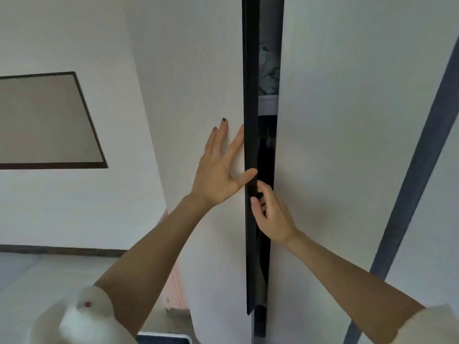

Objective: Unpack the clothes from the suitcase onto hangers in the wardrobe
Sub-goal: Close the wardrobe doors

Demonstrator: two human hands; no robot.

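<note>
A white wardrobe fills the view, its left door [198,83] slightly apart from the right door [347,120]. A black vertical handle strip [250,95] runs down the left door's edge. My left hand [221,170] lies flat on the left door, fingers spread, thumb on the black strip. My right hand [270,214] curls its fingers around the same strip from the gap side. Through the narrow gap I see a shelf [267,104] with a greenish cloth [268,70] above it and dark hanging clothes [264,150] below.
A pink suitcase [173,289] stands on the floor beside the wardrobe, partly hidden by my left arm. A brown-framed panel [49,120] hangs on the left wall. A dark grey strip [417,170] runs down the right door.
</note>
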